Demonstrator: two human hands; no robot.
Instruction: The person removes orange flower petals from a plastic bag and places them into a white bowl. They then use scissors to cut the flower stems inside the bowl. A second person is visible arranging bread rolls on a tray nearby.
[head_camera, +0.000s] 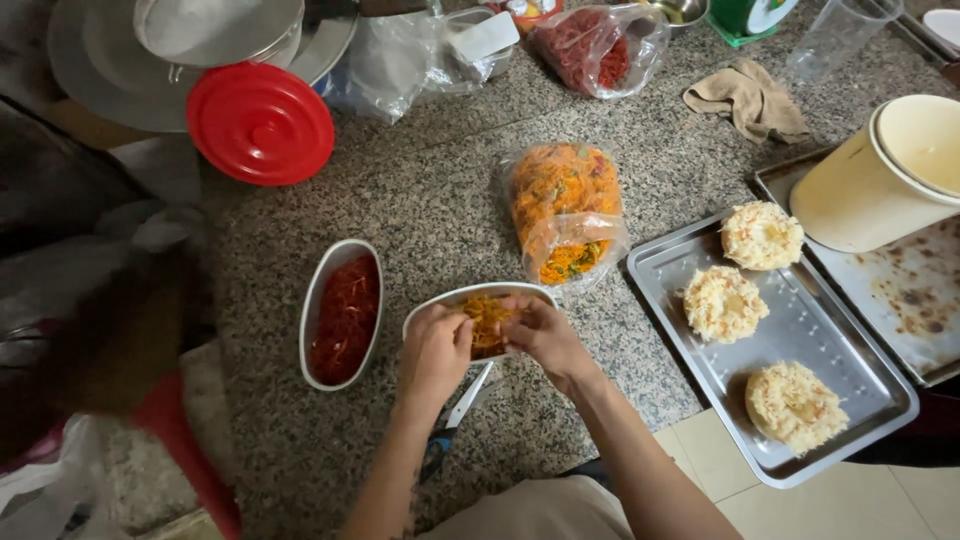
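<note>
A white oval dish (440, 303) with orange shredded strands sits on the speckled granite counter (440, 210). My left hand (435, 353) and my right hand (540, 335) are both over this dish, fingers pinched on a clump of the orange shreds (487, 322). To the left stands a second white oval dish (342, 314) filled with red shreds. A clear plastic bag of orange shreds (565, 208) lies just beyond my hands. Scissors (455, 415) lie on the counter under my left wrist.
A metal tray (820, 330) at the right holds three round crumb-coated pastries (723, 303). A cream tub (880, 175) lies on a second tray. A red lid (260, 123), metal bowls, a bag of red shreds (597, 47) and a brown cloth (750, 98) lie farther back.
</note>
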